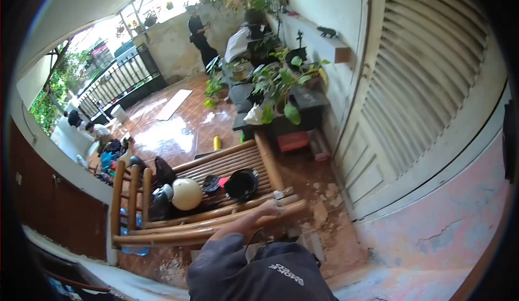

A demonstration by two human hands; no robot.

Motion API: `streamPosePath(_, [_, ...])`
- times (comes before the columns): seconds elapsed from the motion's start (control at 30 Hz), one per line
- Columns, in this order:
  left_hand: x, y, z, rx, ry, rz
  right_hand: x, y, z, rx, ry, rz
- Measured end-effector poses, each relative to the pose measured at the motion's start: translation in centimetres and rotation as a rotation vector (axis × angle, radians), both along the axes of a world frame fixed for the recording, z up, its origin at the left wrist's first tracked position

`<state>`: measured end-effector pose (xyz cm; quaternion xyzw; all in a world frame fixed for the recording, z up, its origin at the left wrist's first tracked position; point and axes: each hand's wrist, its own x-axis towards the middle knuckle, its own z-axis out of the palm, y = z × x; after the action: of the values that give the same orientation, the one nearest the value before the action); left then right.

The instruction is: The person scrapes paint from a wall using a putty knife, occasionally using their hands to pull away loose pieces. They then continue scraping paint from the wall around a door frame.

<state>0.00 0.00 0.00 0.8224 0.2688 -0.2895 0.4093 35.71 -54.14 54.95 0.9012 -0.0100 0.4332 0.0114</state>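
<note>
My left arm, in a dark sleeve, reaches forward from the bottom of the view. My left hand [266, 209] is closed at the near right corner of a bamboo bench [216, 227], right over its rail. A small pale thing [279, 196] shows at the fingers; I cannot tell what it is. On the bench slats, just beyond the hand, lies a black, hollow, round thing [241, 186] with a bit of red beside it. Left of that sit a cream helmet [187, 194] and several dark items. My right hand is out of view.
Potted plants [281, 84] crowd dark stands by the right wall, next to a louvred door [427, 68]. A person in black [201, 36] stands at the far wall; another person [99, 131] is low down at the left. A white board [174, 104] lies on the tiled floor.
</note>
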Motion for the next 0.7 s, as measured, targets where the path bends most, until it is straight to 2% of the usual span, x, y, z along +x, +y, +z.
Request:
streamPosePath(0.03, [-2.1,-0.2,0.5,0.001,0.027,0.014,0.0,-0.1,-0.4,0.010,-0.061,0.050])
streamPosePath(0.07, [-4.2,0.4,1.4,0.201,0.074,-0.311,-0.1,-0.2,-0.5,0.023,-0.134,0.094])
streamPosePath(0.1, [-5.0,0.9,0.5,0.140,0.153,-0.235,0.8,0.5,-0.1,-0.005,-0.178,0.099])
streamPosePath(0.17, [-6.4,1.8,-0.5,0.040,0.308,-0.074,-0.1,1.7,-0.6,0.065,-0.098,0.045])
streamPosePath(0.23, [-3.6,-0.3,7.7,0.266,0.168,-0.089,0.9,0.6,-1.2,0.040,-0.168,0.067])
streamPosePath(0.3, [-1.7,-0.5,9.7,0.328,-0.373,0.094,1.0,0.6,-1.4,-0.001,-0.220,0.097])
streamPosePath(0.4, [4.2,-2.7,16.5,0.300,-0.534,0.003,0.4,1.1,-1.3,0.039,-0.259,0.137])
streamPosePath(0.47, [8.8,-4.9,13.8,0.231,-0.782,-0.018,0.4,0.1,-0.9,-0.031,-0.310,0.148])
streamPosePath(0.53, [9.4,-6.9,15.7,0.038,-0.721,-0.108,1.8,-0.7,-1.3,-0.086,-0.352,0.166])
streamPosePath(0.57, [8.9,-6.7,16.0,0.043,-0.716,-0.105,2.6,-1.1,-1.7,-0.111,-0.367,0.177])
streamPosePath(0.6, [8.2,-6.4,16.1,0.091,-0.696,-0.205,3.5,-1.9,-1.8,-0.105,-0.361,0.184])
streamPosePath(0.63, [7.2,-6.3,16.3,0.134,-0.668,-0.305,4.3,-3.1,-1.7,0.048,-0.269,0.223])
streamPosePath(0.67, [5.3,-5.7,16.6,0.229,-0.555,-0.255,5.2,-4.2,-2.2,0.194,-0.167,0.257])
streamPosePath(0.7, [3.2,-5.5,18.6,0.359,-0.288,-0.219,3.9,-3.4,-2.9,0.189,-0.146,0.257])
